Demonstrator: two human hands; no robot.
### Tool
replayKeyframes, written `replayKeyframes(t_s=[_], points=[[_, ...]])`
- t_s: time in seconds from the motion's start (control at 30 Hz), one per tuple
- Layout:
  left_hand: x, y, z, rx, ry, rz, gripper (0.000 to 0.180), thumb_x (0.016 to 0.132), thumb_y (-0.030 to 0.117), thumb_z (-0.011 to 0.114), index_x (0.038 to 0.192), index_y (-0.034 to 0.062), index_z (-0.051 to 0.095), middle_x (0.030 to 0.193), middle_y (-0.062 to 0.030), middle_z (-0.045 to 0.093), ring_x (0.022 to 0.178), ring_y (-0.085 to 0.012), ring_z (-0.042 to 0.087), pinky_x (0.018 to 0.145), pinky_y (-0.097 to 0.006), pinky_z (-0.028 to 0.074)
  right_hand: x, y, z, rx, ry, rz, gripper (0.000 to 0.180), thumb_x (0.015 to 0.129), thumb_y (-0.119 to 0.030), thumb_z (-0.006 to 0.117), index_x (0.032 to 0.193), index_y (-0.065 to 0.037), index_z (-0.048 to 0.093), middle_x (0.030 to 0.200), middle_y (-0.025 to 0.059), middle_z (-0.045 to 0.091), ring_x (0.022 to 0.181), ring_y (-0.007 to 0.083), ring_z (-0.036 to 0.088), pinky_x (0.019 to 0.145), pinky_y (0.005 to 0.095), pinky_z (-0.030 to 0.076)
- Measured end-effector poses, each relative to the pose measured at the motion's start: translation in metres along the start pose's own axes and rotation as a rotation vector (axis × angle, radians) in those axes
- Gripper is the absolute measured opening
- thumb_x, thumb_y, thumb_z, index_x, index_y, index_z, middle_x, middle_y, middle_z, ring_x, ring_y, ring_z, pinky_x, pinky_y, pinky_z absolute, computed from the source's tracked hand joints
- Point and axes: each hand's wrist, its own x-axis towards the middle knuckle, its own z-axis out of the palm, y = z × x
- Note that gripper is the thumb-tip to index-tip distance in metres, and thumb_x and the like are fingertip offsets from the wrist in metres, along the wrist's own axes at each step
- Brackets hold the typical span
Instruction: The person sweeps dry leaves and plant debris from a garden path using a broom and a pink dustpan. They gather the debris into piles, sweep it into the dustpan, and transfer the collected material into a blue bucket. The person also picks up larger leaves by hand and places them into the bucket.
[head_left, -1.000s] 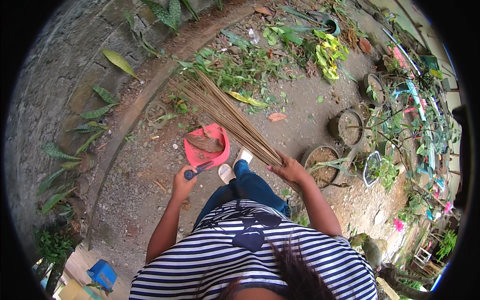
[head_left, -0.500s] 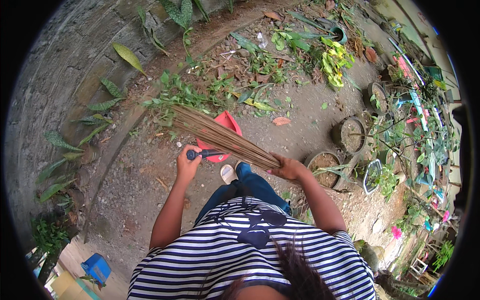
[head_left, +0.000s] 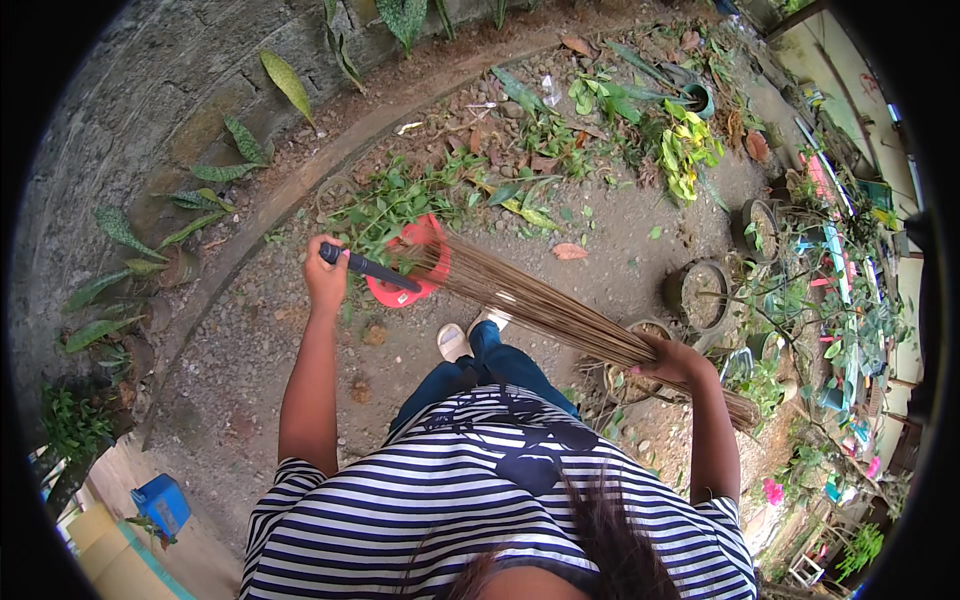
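Note:
My left hand (head_left: pixel 326 273) is closed around the black handle of a red dustpan (head_left: pixel 405 290), out to the left over the bare ground. Green leafy cuttings (head_left: pixel 385 212) lie at the dustpan's far side, some overlapping its edge. My right hand (head_left: pixel 672 360) grips a stick broom (head_left: pixel 545 310) of thin brown ribs near its bound end. The broom slants across in front of me, and its spread tips reach into the dustpan at the left.
A curved low kerb (head_left: pixel 290 190) and a block wall with snake plants bound the left and far side. Yellow-green leaves (head_left: pixel 685 150) and dry litter lie farther off. Several round pots (head_left: pixel 697 295) line the right. A blue container (head_left: pixel 162 503) stands at the lower left.
The dustpan has shifted left, up against the cuttings. My right hand has moved right and nearer with the broom, so its tips have come from over the cuttings into the dustpan.

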Motion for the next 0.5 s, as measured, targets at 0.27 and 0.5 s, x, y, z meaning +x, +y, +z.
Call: replayKeyframes(t_s=[0.27, 0.5], points=[[0.015, 0.009, -0.011, -0.062, 0.191, -0.031, 0.027, 0.073, -0.01, 0.056, 0.092, 0.0042, 0.043, 0.088, -0.0078, 0.052, 0.083, -0.0154, 0.053, 0.077, -0.027, 0.042, -0.089, 0.106, 0.016, 0.603, 0.143, 0.182, 0.075, 0.068, -0.03, 0.072, 0.131, -0.014, 0.034, 0.109, 0.0117, 0.057, 0.097, 0.019, 0.053, 0.085, 0.0302, 0.041], [-0.007, -0.004, -0.002, 0.022, -0.181, 0.051, 0.027, 0.065, -0.015, 0.053, 0.082, 0.004, 0.043, 0.082, -0.006, 0.051, 0.079, -0.015, 0.051, 0.076, -0.027, 0.041, 0.016, 0.173, 0.081, 0.444, 0.555, 0.391, 0.067, 0.069, -0.034, 0.069, 0.123, -0.005, 0.042, 0.099, 0.0181, 0.06, 0.086, 0.0244, 0.059, 0.075, 0.0316, 0.045]])
